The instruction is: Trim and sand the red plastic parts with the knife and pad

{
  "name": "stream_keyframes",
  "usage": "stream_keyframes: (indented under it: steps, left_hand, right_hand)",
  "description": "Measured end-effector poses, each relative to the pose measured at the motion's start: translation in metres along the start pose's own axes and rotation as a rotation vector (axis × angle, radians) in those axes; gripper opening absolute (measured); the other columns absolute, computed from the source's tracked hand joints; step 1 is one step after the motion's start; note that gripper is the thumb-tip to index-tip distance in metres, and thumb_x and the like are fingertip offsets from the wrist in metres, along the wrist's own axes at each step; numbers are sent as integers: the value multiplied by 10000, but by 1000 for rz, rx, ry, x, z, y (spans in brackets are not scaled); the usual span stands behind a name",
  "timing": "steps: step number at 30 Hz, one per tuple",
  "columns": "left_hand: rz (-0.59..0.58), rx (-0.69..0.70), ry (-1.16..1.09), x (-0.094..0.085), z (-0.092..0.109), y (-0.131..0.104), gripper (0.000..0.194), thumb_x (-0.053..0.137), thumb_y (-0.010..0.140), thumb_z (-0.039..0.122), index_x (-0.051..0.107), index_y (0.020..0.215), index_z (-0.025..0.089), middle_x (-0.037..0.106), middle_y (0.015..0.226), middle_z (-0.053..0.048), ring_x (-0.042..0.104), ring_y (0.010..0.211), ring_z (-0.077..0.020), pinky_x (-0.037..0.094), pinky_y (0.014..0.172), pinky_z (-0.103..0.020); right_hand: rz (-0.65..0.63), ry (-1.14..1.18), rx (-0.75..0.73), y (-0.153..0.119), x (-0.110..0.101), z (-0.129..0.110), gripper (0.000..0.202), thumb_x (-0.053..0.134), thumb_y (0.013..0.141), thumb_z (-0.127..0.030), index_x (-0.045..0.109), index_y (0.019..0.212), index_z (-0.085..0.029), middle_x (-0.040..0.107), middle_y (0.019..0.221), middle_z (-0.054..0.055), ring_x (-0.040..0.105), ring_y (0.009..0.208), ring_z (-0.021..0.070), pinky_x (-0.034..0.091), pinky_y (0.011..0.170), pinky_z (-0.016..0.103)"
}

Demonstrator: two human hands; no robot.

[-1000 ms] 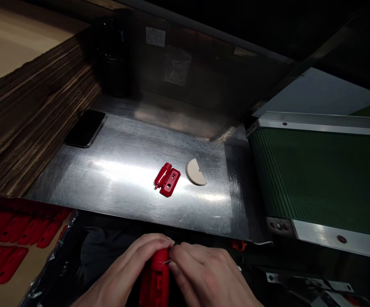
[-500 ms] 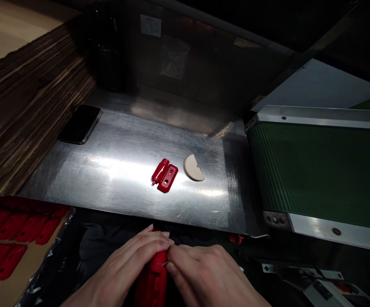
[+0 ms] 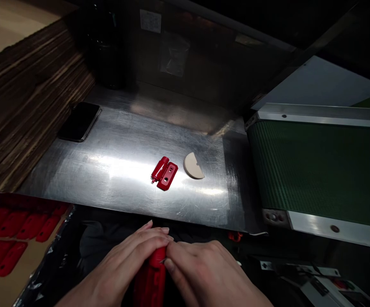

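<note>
Below the table's front edge, my left hand [image 3: 124, 260] wraps over the top of a red plastic housing [image 3: 155, 273], its fingers curled around it. My right hand [image 3: 204, 266] is closed in a pinch against the housing's right side. A thin pale sliver, perhaps a blade tip, shows by the right thumb; the rest is hidden inside the fingers. On the metal table [image 3: 114, 183] lie two small red plastic parts, a tube-like piece [image 3: 160, 169] and a flat plate [image 3: 167, 176] side by side. To their right is a beige half-round pad [image 3: 193, 166].
A black phone [image 3: 80, 121] lies at the table's left, beside stacked cardboard [image 3: 31, 94]. Rows of red plastic pieces [image 3: 15, 221] sit at lower left. A green conveyor belt [image 3: 322, 170] runs along the right, with a metal device [image 3: 319, 281] below it.
Both hands stay at the red housing with almost the same grip. The view has shifted very slightly; the things on the table have not moved.
</note>
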State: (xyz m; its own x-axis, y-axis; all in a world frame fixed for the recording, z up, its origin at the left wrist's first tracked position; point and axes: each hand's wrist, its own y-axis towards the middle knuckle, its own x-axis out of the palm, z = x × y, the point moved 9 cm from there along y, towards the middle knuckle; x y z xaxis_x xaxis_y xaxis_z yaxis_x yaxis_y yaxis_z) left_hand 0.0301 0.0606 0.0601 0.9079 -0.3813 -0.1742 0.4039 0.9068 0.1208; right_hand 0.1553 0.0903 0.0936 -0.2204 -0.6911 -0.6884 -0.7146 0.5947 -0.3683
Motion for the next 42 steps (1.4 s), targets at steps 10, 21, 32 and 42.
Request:
stream_keyframes:
  steps: [10,21,32,42]
  left_hand:
    - [4,33,65,-6,9,3,889,852,834,314,441,1621,365,625,1563,-82,590,1433,-405,365,1281,-591]
    - [-67,-24,364,-2,-1,9,1177,940,741,363,203,1657,401,557,1624,-92,537,1488,-380,420,1275,-541]
    - [-39,-91,475,1,-8,9,1192,930,727,238,181,1646,362,451,1706,-103,401,1575,-362,326,1313,-574]
    - [-35,-199,336,1,-19,9,1222,962,724,303,145,1611,500,486,1685,-34,472,1539,-356,363,1282,-585]
  right_hand:
    - [32,519,-47,4,-13,17,342,382,1153,-395,601,941,-240,634,819,-37,598,732,144,420,722,281]
    - [348,743,158,0,-6,60,176,595,1076,-401,613,1015,-237,597,934,-21,526,829,147,425,737,246]
    - [704,249,471,-19,-30,102,215,482,1046,-423,607,1082,-251,726,991,36,690,815,221,475,721,325]
    - [567,447,454,-21,-23,107,242,602,1022,-488,634,1062,-251,676,918,1,650,817,195,509,725,289]
